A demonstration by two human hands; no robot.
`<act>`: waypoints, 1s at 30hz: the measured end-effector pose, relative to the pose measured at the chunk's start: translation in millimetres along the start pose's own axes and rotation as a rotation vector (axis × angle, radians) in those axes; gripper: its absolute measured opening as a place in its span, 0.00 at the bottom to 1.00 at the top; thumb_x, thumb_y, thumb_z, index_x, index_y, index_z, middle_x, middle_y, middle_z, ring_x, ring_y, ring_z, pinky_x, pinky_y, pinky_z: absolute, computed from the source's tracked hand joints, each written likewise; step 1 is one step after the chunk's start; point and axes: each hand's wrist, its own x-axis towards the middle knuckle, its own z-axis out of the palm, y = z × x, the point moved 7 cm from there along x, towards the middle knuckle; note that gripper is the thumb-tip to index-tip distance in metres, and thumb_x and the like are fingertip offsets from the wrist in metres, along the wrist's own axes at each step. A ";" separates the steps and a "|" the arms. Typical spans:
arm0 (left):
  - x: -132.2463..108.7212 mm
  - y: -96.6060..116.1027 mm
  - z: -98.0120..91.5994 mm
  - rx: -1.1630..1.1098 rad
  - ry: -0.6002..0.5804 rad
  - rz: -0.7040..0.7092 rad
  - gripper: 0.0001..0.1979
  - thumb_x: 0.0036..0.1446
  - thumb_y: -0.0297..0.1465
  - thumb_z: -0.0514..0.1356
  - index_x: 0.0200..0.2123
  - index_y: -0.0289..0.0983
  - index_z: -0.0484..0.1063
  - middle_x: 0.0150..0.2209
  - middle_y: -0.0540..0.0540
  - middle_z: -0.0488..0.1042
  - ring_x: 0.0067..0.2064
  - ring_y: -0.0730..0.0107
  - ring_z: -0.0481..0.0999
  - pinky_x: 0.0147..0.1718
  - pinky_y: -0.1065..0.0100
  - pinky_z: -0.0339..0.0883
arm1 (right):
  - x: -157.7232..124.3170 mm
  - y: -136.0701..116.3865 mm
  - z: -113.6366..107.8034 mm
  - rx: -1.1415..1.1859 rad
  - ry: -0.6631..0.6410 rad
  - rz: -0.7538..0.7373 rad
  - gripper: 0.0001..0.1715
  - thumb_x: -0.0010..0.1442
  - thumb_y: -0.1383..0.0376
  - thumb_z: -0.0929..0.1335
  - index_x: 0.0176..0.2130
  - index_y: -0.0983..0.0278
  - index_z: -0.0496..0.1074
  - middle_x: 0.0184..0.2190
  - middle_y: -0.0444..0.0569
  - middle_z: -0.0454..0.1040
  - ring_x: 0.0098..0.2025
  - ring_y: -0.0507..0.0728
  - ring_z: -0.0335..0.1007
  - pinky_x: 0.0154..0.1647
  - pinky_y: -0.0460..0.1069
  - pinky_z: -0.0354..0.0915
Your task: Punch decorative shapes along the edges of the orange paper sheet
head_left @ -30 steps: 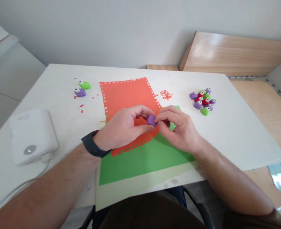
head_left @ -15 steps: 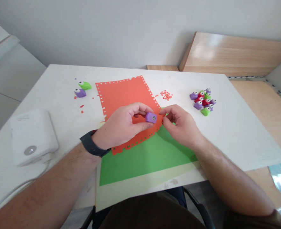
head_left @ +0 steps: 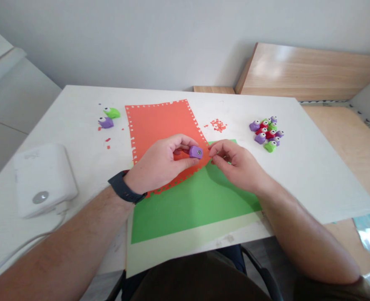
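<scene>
My left hand (head_left: 164,161), with a dark watch at the wrist, is closed on a small purple craft punch (head_left: 195,152) between thumb and fingers. The punch is above an orange paper sheet (head_left: 159,129) with small cut-outs along its edges. Beside the sheet's right corner, my right hand (head_left: 235,161) has its thumb and index fingertip pinched together. Whatever is in that pinch is too small to make out. Under both hands lies a green sheet (head_left: 185,213), partly covered by the orange one.
Small orange paper bits (head_left: 218,125) form a pile beyond my right hand. Several purple, red and green punches (head_left: 268,133) cluster at the right. A green punch (head_left: 111,112) and a purple punch (head_left: 105,122) sit at the left, behind a white corded device (head_left: 45,179).
My left hand and the purple punch have moved slightly left and up. The orange sheet's near edge has shifted away from me. My right thumb and index finger have come together.
</scene>
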 end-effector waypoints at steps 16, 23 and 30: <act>-3.2 11.7 0.6 0.235 0.021 0.089 0.13 0.62 0.40 0.68 0.48 0.44 0.80 0.47 0.51 0.84 0.48 0.64 0.83 0.53 0.65 0.72 | 1.3 -1.9 14.5 0.384 -0.007 0.082 0.11 0.62 0.63 0.74 0.41 0.60 0.70 0.34 0.44 0.75 0.34 0.53 0.70 0.36 0.50 0.67; -3.9 14.0 3.9 0.250 -0.023 0.106 0.13 0.63 0.40 0.67 0.49 0.44 0.81 0.49 0.49 0.84 0.49 0.59 0.82 0.55 0.61 0.72 | 0.3 -1.3 16.9 0.360 -0.042 0.104 0.12 0.61 0.63 0.75 0.38 0.61 0.68 0.32 0.41 0.72 0.31 0.51 0.67 0.33 0.49 0.64; -4.1 16.0 5.3 0.274 -0.030 0.132 0.13 0.62 0.38 0.67 0.49 0.46 0.82 0.50 0.49 0.84 0.51 0.57 0.82 0.57 0.61 0.72 | -0.4 -0.2 16.1 0.322 -0.057 0.143 0.15 0.60 0.61 0.75 0.36 0.61 0.65 0.26 0.37 0.65 0.27 0.50 0.60 0.27 0.47 0.57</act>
